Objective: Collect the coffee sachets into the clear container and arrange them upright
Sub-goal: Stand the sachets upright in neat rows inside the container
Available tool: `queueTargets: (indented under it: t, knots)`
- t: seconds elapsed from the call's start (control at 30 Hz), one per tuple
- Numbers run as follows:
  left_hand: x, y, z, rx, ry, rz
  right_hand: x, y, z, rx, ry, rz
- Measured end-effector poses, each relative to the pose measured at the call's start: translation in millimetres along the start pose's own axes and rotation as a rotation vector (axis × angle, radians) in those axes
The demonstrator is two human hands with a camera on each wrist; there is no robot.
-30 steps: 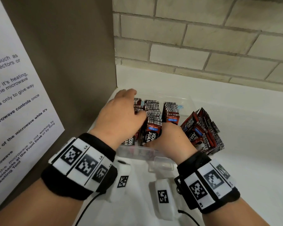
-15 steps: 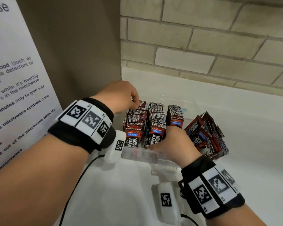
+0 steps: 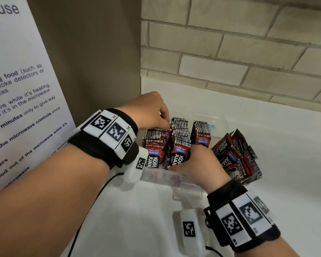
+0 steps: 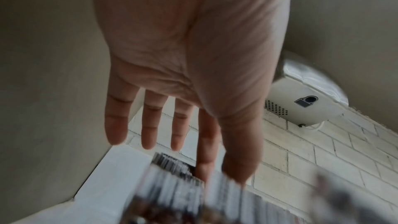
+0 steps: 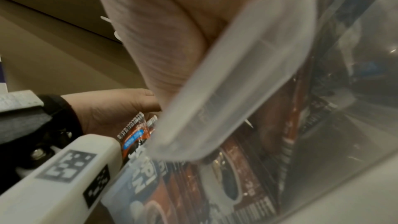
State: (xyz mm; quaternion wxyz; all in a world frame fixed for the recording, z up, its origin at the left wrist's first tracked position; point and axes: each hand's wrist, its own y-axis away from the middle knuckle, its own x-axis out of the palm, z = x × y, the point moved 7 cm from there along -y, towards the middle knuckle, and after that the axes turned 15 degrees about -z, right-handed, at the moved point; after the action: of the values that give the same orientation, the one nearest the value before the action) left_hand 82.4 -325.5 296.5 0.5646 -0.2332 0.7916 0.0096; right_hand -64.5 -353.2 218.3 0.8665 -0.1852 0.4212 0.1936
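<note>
1. Sachets [image 3: 176,143] stand upright in three rows inside the clear container [image 3: 161,176], which sits on the white counter [image 3: 285,145] in the corner beside the brown panel [image 3: 100,52].
2. Just right of the container, outside it, a further stack [image 3: 237,154] of sachets leans tilted on the counter; these are not yet collected.
3. The left hand [image 3: 148,110] is above the container's far-left row. In the head view its fingers bend down to the sachet tops; the left wrist view shows them fairly straight, with thumb and forefinger reaching the blurred tops. I cannot tell whether they pinch one.
4. The right hand [image 3: 196,164] is at the container's near edge, fingers tucked among the middle and right rows. Its grip is hidden, so I cannot tell whether it holds anything.
5. Judgement: most of the work looks done. What is left is to bring in the outside stack and square the rows.
</note>
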Motion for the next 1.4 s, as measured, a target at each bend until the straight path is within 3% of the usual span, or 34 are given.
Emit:
queueTargets:
  t: [0.3,0.43,0.53,0.63,0.7,0.8,0.83,0.9,1.0,1.17,1.3,1.4]
  knots:
    - [-2.3,3.4,-1.9,-0.009,0.008,-0.012,-2.3,0.9,2.1,-0.019,-0.017,-0.019]
    - [-15.0,8.9,5.4,-0.048,0.124,-0.167,-5.8,2.5,5.6,-0.052,-0.019,-0.040]
    - [-20.0,27.2,17.9,-0.175,0.336,-0.335,-14.9,4.6,8.7,-0.071,-0.015,-0.085]
    - [-10.1,49.6,27.8,-0.302,0.548,-0.410,-26.1,8.9,13.7,-0.096,0.024,-0.124]
    - [0.4,61.4,30.7,-0.373,0.641,-0.397,-43.5,12.4,18.6,-0.089,0.002,-0.222]
    - [15.3,70.4,36.8,-0.470,0.804,-0.373,-77.7,22.8,37.6,-0.087,-0.240,-0.434]
    - [19.6,71.3,39.0,-0.503,0.875,-0.368,-80.6,26.6,45.6,-0.059,-0.400,-0.409]
    - [30.2,71.9,43.0,-0.579,1.018,-0.341,-66.8,35.8,60.9,0.077,-0.774,-0.203]
    - [40.6,74.1,40.5,-0.665,1.230,-0.281,-31.1,50.0,72.1,0.229,-0.896,0.075]
    - [50.9,82.7,36.4,-0.700,1.327,-0.181,-21.7,51.2,75.8,0.219,-0.869,-0.020]
    - [52.9,86.7,33.4,-0.669,1.329,-0.168,-33.4,53.6,73.4,0.173,-0.865,-0.084]
    - [53.1,85.2,26.0,-0.605,1.336,-0.142,-27.5,55.8,67.0,0.218,-0.816,-0.071]
